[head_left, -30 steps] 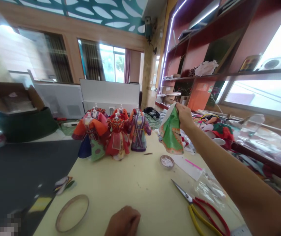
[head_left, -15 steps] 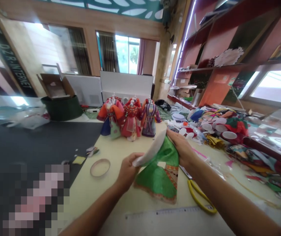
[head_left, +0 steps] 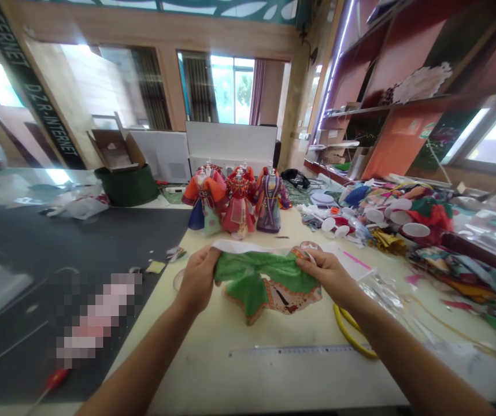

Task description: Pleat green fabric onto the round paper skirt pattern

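Observation:
Between my two hands a small green doll skirt (head_left: pixel 248 289) is stretched out above the table, with a white band along its upper edge and an orange patterned trim. My left hand (head_left: pixel 198 274) pinches the band's left end. My right hand (head_left: pixel 324 268) grips the other end, thumb on top of the cloth. The skirt hangs down, its lower edge folded unevenly. Past it stand several small dressed doll forms (head_left: pixel 239 202) in red, orange and purple robes. Scissors with yellow handles (head_left: pixel 347 329) lie near my right forearm, partly covered by it.
A clear ruler (head_left: pixel 291 350) lies in front of me. Heaped cloth scraps and white discs (head_left: pixel 399 216) fill the right side. Left are a dark mat (head_left: pixel 144 228), a yellow paper piece (head_left: pixel 156 267) and a roll of tape (head_left: pixel 178 281). A green bin with a box (head_left: pixel 126 186) stands behind.
The skirt has gone from a slanted hold to a level, stretched one. My left hand rose and moved left; my right came down and nearer. The view swung slightly left.

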`<control>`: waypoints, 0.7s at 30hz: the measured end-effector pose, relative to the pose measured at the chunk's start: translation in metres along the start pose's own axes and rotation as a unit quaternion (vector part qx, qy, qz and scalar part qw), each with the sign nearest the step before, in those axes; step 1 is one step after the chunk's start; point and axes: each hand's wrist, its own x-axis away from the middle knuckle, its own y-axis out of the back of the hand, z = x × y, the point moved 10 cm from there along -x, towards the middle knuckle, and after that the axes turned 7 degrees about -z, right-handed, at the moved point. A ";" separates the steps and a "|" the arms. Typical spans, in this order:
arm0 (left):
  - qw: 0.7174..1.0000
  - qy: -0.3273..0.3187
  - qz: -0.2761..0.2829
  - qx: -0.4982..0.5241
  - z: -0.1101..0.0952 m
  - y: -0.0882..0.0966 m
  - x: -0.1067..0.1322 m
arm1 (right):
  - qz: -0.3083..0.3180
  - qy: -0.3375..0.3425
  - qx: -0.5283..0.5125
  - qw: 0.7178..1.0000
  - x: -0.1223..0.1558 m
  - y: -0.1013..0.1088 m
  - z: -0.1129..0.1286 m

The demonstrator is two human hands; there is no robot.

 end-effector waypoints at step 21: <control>0.773 -0.220 0.076 -0.589 0.057 0.006 0.002 | -0.098 0.162 0.369 0.910 -0.074 -0.005 -0.036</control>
